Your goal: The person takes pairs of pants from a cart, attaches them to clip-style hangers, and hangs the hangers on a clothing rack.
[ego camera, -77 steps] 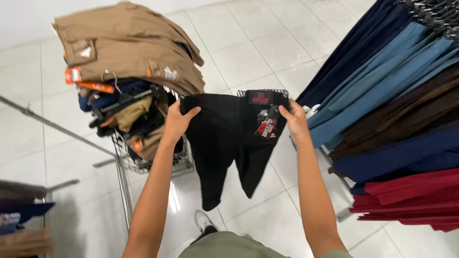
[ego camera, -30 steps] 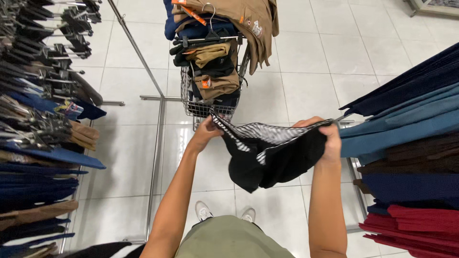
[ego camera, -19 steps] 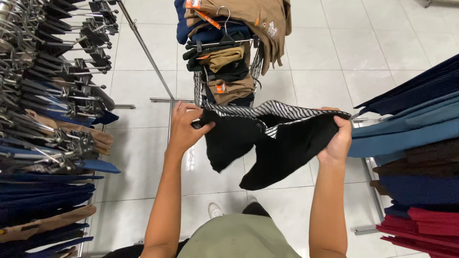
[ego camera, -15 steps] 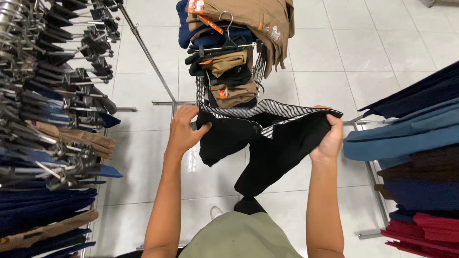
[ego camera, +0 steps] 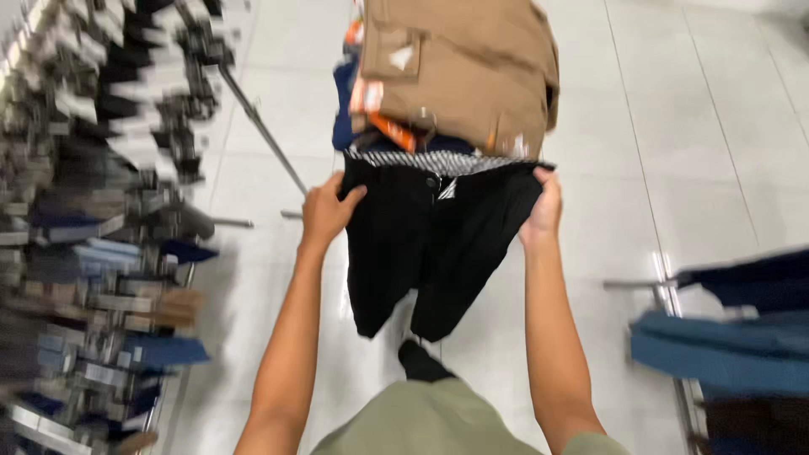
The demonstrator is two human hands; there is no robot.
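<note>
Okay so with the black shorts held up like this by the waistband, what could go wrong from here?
The black shorts hang only from the left hand and right hand pinching the waistband corners, so either side could slip free. Their hems dangle low, near the white tiled floor, and might drag. The tan garments piled just behind could snag or get knocked off.

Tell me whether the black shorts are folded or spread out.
Spread out. The hands, left and right, hold the shorts by the waistband's two ends, stretched wide, with both legs hanging down.
</note>
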